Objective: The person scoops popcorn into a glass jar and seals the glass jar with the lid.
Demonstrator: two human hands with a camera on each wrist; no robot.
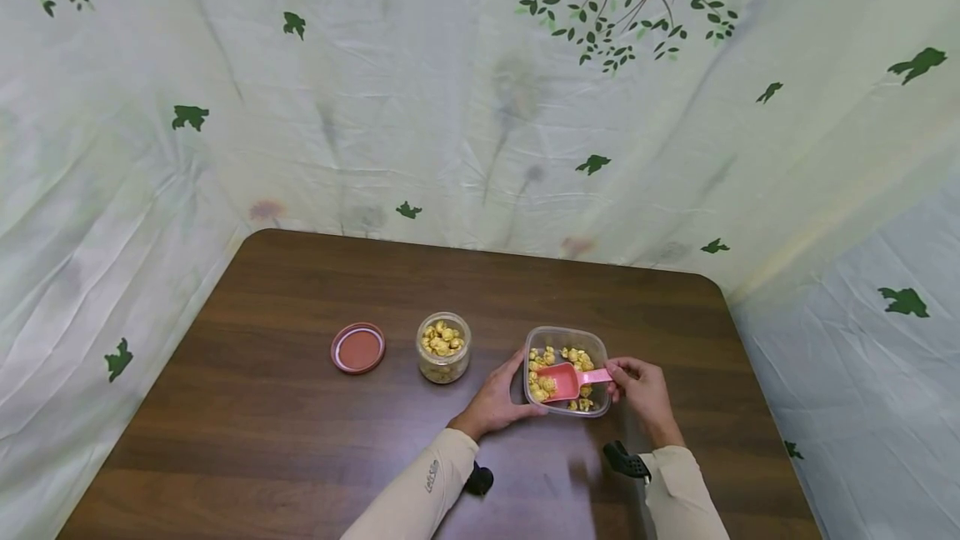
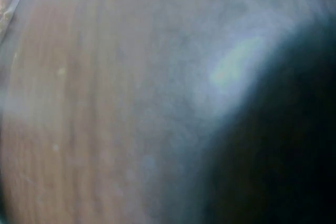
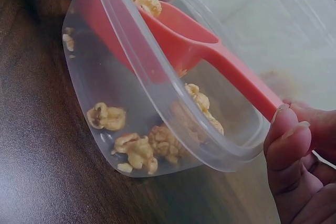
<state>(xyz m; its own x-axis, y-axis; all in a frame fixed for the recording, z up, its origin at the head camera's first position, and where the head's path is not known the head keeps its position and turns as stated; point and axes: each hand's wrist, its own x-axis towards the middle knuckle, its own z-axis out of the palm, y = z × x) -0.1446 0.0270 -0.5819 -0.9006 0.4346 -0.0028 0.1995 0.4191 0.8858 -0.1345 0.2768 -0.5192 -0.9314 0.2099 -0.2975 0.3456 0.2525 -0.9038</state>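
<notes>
Cream-coloured left sleeve (image 1: 408,494) and right sleeve (image 1: 686,494) lie nearest in the head view, slanting in from half past six and half past four. The left hand (image 1: 495,398) spreads thumb and fingers round the corner of a clear container (image 1: 566,336), gripping it from nine to seven o'clock. At the container's three o'clock, the right hand (image 1: 647,394) points up toward eleven, pinching the end of a pink scoop (image 1: 572,377); its bowl sits inside the container among popcorn (image 1: 576,357). Toward nine o'clock stand a filled jar (image 1: 442,369) and, farther out, a red lid (image 1: 358,350) on the table (image 1: 262,423).

The left wrist view is blurred: tabletop, a dark shape (image 2: 294,156) at four o'clock, a sliver of container at ten.

Seen from the right wrist, the right hand's fingers curl at four o'clock, thumb and fingertips closed on the handle; the bowl, bearing popcorn, lies near eleven.
</notes>
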